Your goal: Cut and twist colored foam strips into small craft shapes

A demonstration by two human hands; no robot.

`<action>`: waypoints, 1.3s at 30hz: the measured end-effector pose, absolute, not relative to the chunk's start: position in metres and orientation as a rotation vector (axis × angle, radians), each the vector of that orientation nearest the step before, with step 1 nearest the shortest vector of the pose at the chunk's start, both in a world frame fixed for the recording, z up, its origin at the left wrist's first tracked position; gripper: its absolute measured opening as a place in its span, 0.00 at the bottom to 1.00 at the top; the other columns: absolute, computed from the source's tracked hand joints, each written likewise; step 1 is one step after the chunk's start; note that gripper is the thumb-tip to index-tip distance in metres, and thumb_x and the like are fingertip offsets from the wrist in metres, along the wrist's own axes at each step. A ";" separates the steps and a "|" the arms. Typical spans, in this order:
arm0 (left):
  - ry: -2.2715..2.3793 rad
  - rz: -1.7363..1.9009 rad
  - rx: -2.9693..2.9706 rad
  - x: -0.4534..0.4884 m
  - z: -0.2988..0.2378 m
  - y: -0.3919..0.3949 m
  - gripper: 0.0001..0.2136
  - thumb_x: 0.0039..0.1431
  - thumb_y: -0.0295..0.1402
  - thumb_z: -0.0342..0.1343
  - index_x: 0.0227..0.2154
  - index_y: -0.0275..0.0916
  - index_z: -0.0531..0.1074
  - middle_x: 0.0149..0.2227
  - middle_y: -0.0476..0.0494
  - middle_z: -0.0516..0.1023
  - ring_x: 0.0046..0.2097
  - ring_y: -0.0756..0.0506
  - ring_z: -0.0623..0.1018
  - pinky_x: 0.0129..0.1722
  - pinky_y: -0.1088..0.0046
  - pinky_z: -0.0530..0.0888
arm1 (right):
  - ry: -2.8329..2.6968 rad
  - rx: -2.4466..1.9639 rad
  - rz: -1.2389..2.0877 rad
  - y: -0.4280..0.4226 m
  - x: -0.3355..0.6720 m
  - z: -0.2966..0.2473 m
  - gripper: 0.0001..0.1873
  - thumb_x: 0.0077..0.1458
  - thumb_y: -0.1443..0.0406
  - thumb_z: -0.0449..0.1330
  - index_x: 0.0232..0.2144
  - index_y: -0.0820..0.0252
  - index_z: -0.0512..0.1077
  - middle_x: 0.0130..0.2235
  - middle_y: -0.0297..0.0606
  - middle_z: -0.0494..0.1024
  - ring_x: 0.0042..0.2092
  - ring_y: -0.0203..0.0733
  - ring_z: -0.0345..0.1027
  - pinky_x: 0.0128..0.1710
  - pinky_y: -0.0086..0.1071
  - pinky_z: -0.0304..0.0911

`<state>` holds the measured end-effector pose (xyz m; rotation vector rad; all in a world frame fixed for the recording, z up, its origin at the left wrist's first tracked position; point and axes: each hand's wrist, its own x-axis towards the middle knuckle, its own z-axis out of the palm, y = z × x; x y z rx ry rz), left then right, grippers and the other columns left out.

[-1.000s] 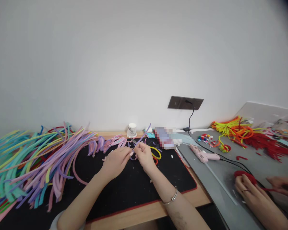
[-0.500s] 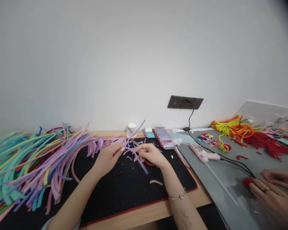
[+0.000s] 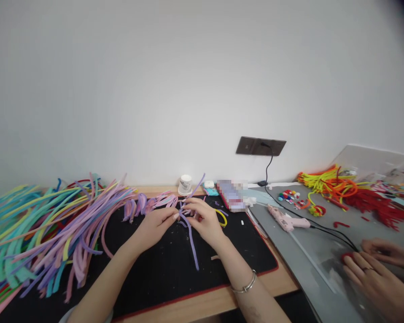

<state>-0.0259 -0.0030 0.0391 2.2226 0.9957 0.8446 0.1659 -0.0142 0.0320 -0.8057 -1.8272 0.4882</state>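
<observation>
My left hand [image 3: 156, 225] and my right hand [image 3: 204, 219] meet over a black mat [image 3: 161, 269], both pinched on a purple pipe cleaner [image 3: 191, 237]. One end of the stem sticks up and back toward the wall, and the other hangs down across the mat between my wrists. A silver bangle [image 3: 244, 284] sits on my right wrist. Short pink and purple bent pieces [image 3: 144, 202] lie just beyond my fingers.
A big heap of pastel pipe cleaners [image 3: 43, 229] fills the left side. A yellow ring [image 3: 222, 218], a small white cup [image 3: 185, 183] and a pink glue gun [image 3: 286, 218] lie to the right. Another person's hands [image 3: 373, 269] press something red on a grey mat.
My hands drew apart and came back together, turning the purple stem so its lower end now hangs toward me. The other person's hands shifted on the grey mat.
</observation>
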 end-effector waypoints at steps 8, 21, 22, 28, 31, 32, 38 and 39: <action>0.985 0.884 2.256 -0.024 0.036 -0.004 0.13 0.63 0.37 0.42 0.31 0.40 0.70 0.28 0.47 0.73 0.31 0.46 0.72 0.33 0.72 0.67 | -1.873 -0.748 0.353 -0.011 0.163 0.028 0.09 0.53 0.72 0.58 0.36 0.60 0.77 0.40 0.42 0.78 0.43 0.40 0.72 0.44 0.33 0.68; 1.185 0.775 2.472 -0.022 0.029 -0.002 0.14 0.66 0.36 0.37 0.31 0.40 0.65 0.31 0.45 0.72 0.36 0.44 0.72 0.35 0.68 0.65 | -1.929 -0.905 0.439 -0.008 0.162 0.023 0.06 0.55 0.69 0.57 0.33 0.60 0.75 0.35 0.39 0.77 0.38 0.39 0.69 0.40 0.31 0.64; 1.204 0.777 2.496 -0.021 0.029 -0.002 0.14 0.66 0.35 0.37 0.31 0.39 0.65 0.31 0.45 0.72 0.36 0.43 0.72 0.35 0.68 0.65 | -1.927 -0.930 0.449 -0.008 0.162 0.022 0.06 0.55 0.69 0.57 0.32 0.60 0.75 0.34 0.39 0.76 0.37 0.39 0.69 0.39 0.31 0.63; 1.206 0.767 2.583 -0.019 0.026 -0.002 0.13 0.65 0.32 0.36 0.31 0.39 0.65 0.31 0.44 0.71 0.36 0.44 0.71 0.35 0.68 0.66 | -1.766 -1.062 0.708 -0.003 0.160 0.012 0.02 0.50 0.68 0.61 0.28 0.62 0.74 0.26 0.34 0.72 0.28 0.35 0.64 0.29 0.27 0.60; 1.197 0.780 2.622 -0.019 0.023 -0.002 0.13 0.65 0.31 0.36 0.32 0.39 0.65 0.32 0.43 0.72 0.37 0.43 0.72 0.36 0.67 0.67 | -1.637 -1.041 0.952 -0.001 0.160 0.010 0.03 0.49 0.67 0.60 0.26 0.63 0.73 0.24 0.33 0.71 0.25 0.33 0.63 0.25 0.26 0.58; 1.191 0.785 2.633 -0.019 0.022 -0.001 0.13 0.65 0.30 0.37 0.32 0.39 0.66 0.32 0.43 0.72 0.37 0.43 0.72 0.37 0.67 0.67 | -1.614 -1.040 1.007 0.000 0.160 0.011 0.04 0.49 0.67 0.59 0.25 0.63 0.72 0.23 0.32 0.70 0.24 0.33 0.63 0.25 0.26 0.58; 1.138 0.791 2.657 -0.019 0.021 -0.001 0.12 0.64 0.30 0.39 0.29 0.39 0.67 0.31 0.43 0.72 0.36 0.43 0.71 0.36 0.67 0.66 | -1.592 -0.998 1.206 0.004 0.160 0.011 0.11 0.50 0.63 0.60 0.20 0.62 0.67 0.20 0.31 0.69 0.23 0.32 0.62 0.26 0.26 0.58; 1.120 0.802 2.649 -0.019 0.021 -0.001 0.12 0.64 0.30 0.40 0.29 0.39 0.67 0.31 0.43 0.72 0.36 0.43 0.71 0.36 0.67 0.66 | -1.581 -0.980 1.234 0.004 0.160 0.010 0.12 0.50 0.62 0.60 0.20 0.62 0.66 0.20 0.31 0.68 0.23 0.32 0.62 0.26 0.26 0.58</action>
